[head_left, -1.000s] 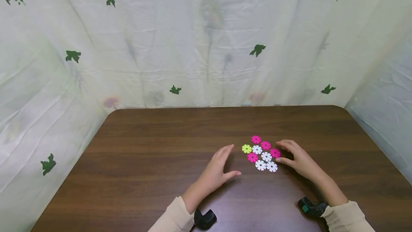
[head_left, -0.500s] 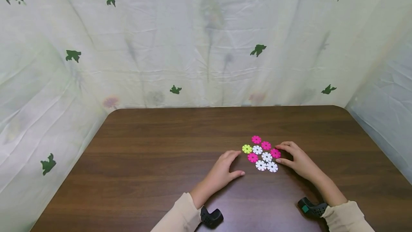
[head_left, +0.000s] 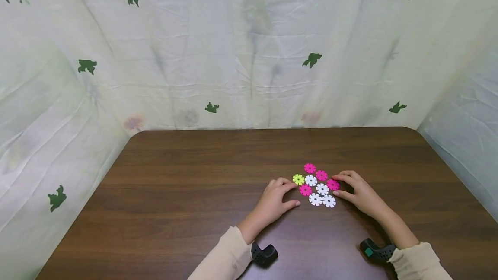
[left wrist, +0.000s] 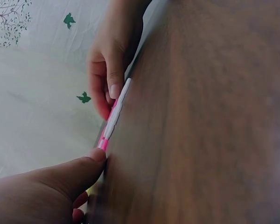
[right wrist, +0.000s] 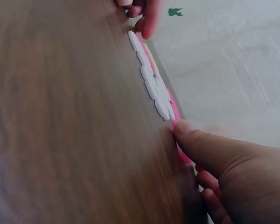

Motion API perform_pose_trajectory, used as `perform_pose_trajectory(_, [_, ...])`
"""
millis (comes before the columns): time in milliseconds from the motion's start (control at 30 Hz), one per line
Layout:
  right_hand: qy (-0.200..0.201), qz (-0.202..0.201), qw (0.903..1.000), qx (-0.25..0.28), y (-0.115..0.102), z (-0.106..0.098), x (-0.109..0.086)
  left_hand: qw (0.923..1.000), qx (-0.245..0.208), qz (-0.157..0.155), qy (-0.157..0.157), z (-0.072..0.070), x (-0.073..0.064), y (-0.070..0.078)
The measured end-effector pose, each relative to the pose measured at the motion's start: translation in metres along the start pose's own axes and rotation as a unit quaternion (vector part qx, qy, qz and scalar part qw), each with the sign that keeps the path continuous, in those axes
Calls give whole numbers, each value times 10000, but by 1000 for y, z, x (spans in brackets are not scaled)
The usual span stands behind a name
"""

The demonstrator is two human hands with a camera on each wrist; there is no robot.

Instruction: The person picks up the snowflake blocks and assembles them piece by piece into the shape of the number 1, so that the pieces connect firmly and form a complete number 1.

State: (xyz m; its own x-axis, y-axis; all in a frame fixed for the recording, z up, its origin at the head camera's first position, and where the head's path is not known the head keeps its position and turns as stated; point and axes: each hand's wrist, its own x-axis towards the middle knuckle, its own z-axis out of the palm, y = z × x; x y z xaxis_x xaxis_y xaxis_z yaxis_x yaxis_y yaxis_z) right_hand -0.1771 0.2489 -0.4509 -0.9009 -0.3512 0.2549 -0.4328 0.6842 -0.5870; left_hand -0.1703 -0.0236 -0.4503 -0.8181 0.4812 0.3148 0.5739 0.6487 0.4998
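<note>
A flat cluster of notched plastic building discs lies on the wooden table [head_left: 175,211]. Several are pink [head_left: 309,168], several white [head_left: 315,199], and one yellow-green disc [head_left: 298,179] sits at the left edge. The person's right hand [head_left: 363,191] pinches the rightmost pink disc [head_left: 333,184] by its edge, thumb at the near side and index finger at the far side. At the cluster's left, the left hand [head_left: 272,202] has thumb and fingers spread apart, fingertips close beside the yellow-green disc and the left pink disc [head_left: 305,190].
Black wrist cameras [head_left: 264,255] sit below both sleeves. Behind the table's far edge hangs a pale curtain [head_left: 233,46] with green leaf and bird prints; its sides come down along the table's left and right.
The left hand has moved right and slightly up to the cluster's left edge, and its fingers have bent a little. The right hand and the discs stay in place.
</note>
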Motion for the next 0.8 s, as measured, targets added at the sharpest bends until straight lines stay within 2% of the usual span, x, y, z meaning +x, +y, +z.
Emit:
perform_pose_trajectory(233, [-52,104,9999,35,0,2,0,9989,399,-229,-24,3,7,4])
perform_pose_trajectory(433, [-25,146,9998,109,-1,2,0,9977,523,-432,16,9,12,6])
perform_pose_trajectory(600, [-45,193,9997,112,-1,2,1,9963,671,-521,111,10,16,9])
perform_pose_trajectory(800, [46,204,9997,123,-2,2,1,9935,949,-622,36,11,21,15])
